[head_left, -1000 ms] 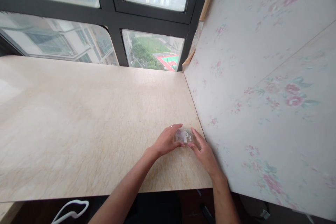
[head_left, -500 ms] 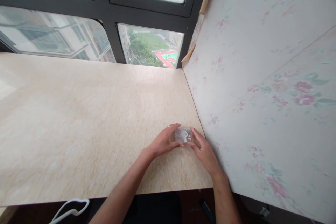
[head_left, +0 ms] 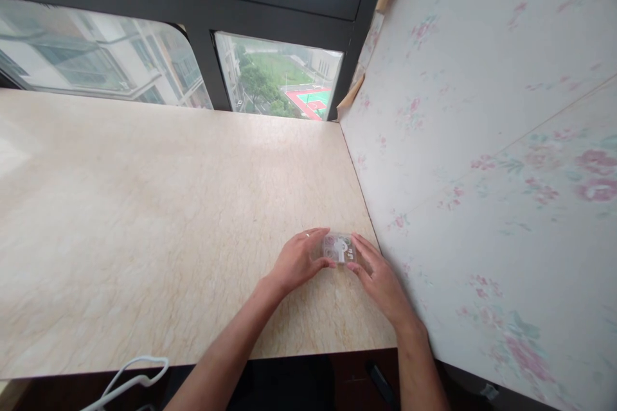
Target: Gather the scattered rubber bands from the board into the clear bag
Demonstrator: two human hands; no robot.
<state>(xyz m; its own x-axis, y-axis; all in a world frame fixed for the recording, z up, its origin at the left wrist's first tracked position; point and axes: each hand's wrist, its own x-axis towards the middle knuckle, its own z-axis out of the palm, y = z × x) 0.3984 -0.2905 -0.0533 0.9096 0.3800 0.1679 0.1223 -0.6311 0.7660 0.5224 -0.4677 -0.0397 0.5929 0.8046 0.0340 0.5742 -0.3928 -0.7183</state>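
A small clear plastic box (head_left: 339,248) with little white and coloured pieces inside is at the right part of the marbled beige counter (head_left: 193,205). My left hand (head_left: 302,258) grips its left side, thumb at the near edge and fingers at the far edge. On the other side my right hand (head_left: 376,275) holds the box's right end between thumb and fingers. Whether the box rests on the counter or is slightly lifted is hard to tell. The contents are too small to make out.
A floral-papered wall (head_left: 457,205) rises close beside my right hand. Dark-framed windows (head_left: 279,77) stand along the counter's far edge. Below the near edge are a white cable (head_left: 135,382) at the left and a dark object (head_left: 380,385) on the floor.
The view has shifted slightly. Both hands keep the same hold on the clear box, which has hardly moved.
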